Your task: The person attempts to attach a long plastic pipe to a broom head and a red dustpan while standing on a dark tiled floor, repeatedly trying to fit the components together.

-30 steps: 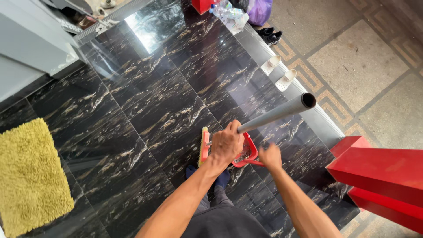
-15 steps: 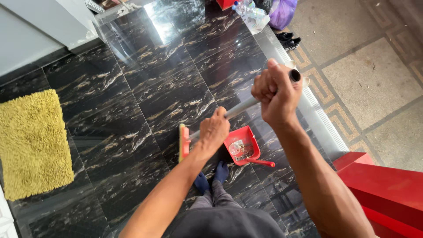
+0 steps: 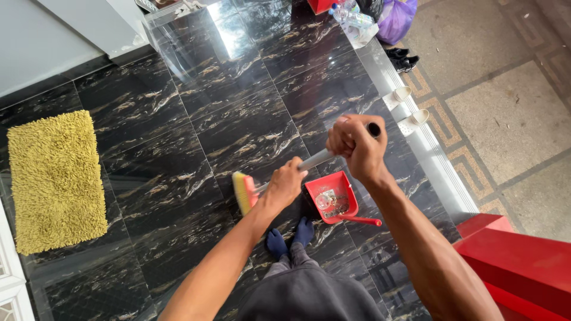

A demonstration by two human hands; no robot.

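Note:
My left hand (image 3: 285, 183) grips the lower part of a grey broom handle (image 3: 317, 159). My right hand (image 3: 355, 145) is closed around the handle's top end. The broom head (image 3: 244, 191), yellow bristles on a red base, rests on the black marble floor (image 3: 178, 148) left of my left hand. A red dustpan (image 3: 333, 199) with debris in it lies on the floor just right of the broom, its thin handle pointing right. My feet in dark blue socks (image 3: 289, 238) stand just below the dustpan.
A yellow shaggy mat (image 3: 53, 178) lies at the left. Pale slippers (image 3: 405, 107), black shoes (image 3: 401, 59) and a purple bag (image 3: 395, 18) sit along the step edge at the right. Red boxes (image 3: 517, 267) stand at the lower right. A grey wall or cabinet (image 3: 71, 30) is at the top left.
A second ago my right hand was down at the dustpan's handle; it has let go and now grips the broom's top end. The broom head has shifted left, away from the dustpan.

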